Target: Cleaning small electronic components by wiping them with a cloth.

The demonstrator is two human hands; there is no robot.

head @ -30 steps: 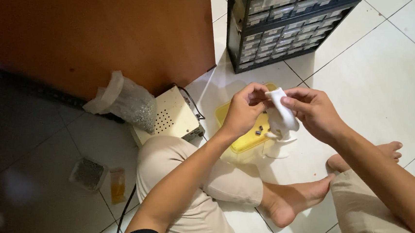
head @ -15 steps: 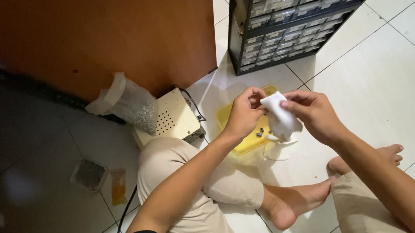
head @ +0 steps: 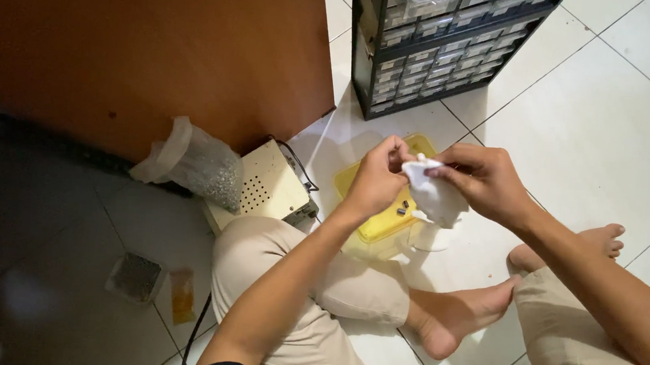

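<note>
— While the small white bag (head: 435,194) is pinched between left hand (head: 377,180) and right hand (head: 485,182), how much is done?
— Bag is held above the yellow tray (head: 373,209); few small parts are seen inside.

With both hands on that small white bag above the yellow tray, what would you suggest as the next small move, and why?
Probably tip the small white bag gently toward the yellow tray. The left hand and the right hand both pinch its top edge, the bag hangs directly above the tray, and a few small dark parts already lie there. Anything falling would likely land inside, not on the white tiled floor.
</note>
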